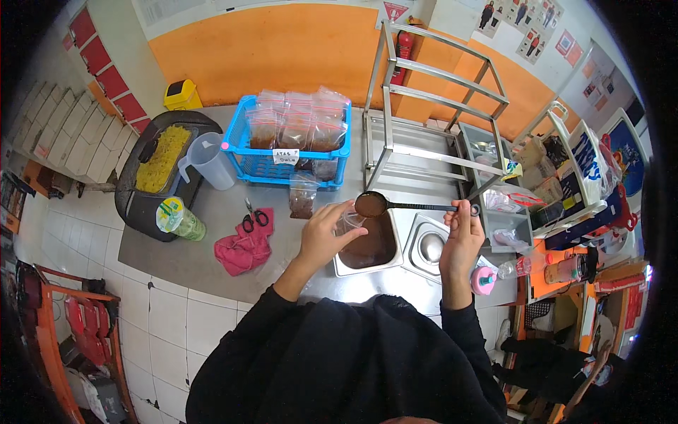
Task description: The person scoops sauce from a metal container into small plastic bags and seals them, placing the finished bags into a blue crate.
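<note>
My left hand (324,233) holds a small clear plastic bag (350,220) above the left side of a steel food pan (398,255) of brown sauce. In my right hand (462,238) is the handle of a black ladle (371,204); its bowl, filled with brown sauce, is beside the bag's mouth, over the pan. The pan's steel lid (431,247) lies to the right. A filled zip bag (303,197) lies behind my left hand, in front of a blue plastic basket (286,175) that holds several zip bags of brown sauce (294,130).
At left are a pink cloth (242,253), scissors (254,218), a lidded cup (183,220), a plastic measuring jug (209,161) and a container of yellow food (164,159). A steel rack (389,127) stands behind the pan. A pink-capped bottle (483,280) stands at right; a person (556,365) is beyond.
</note>
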